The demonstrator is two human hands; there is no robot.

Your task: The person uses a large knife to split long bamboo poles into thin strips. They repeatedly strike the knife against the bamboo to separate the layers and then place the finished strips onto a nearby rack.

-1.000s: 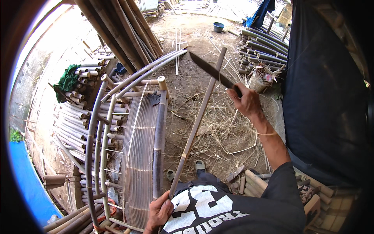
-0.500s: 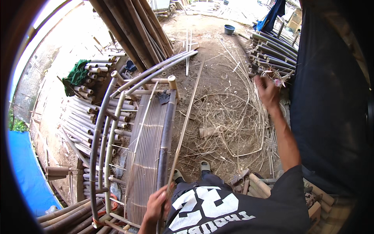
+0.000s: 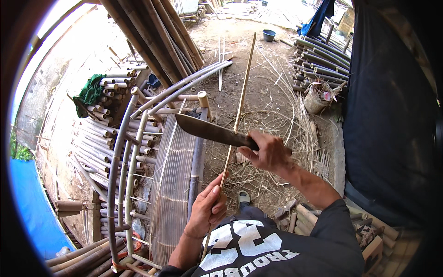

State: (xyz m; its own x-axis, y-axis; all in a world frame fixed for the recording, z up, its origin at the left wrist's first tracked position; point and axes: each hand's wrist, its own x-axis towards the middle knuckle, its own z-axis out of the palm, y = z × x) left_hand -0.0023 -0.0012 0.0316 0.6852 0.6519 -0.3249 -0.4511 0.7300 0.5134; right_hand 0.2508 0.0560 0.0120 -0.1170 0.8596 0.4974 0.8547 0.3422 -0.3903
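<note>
A long, thin bamboo strip (image 3: 244,92) runs up and away in front of me, gripped low down by my left hand (image 3: 208,208) with the thumb pressed along it. The strip's lower end passes down beside my shirt. My right hand (image 3: 268,153) is wrapped round the handle of a machete (image 3: 207,130). Its broad dark blade points left, lying across the strip's line a little above my left hand; whether it touches the strip I cannot tell. Left of my hands stands a bamboo bench (image 3: 173,184) with a slatted seat.
Cut bamboo poles lie stacked at the left (image 3: 94,147) and far right (image 3: 323,60). Thick upright poles (image 3: 152,41) lean at the top. Shavings (image 3: 272,124) litter the ground. A dark sheet (image 3: 392,115) hangs at right; a blue bucket (image 3: 269,35) stands far off.
My right hand has swung in from the far right, bringing the machete across the strip. My left hand has risen and moved right, and the strip now stands further up and right.
</note>
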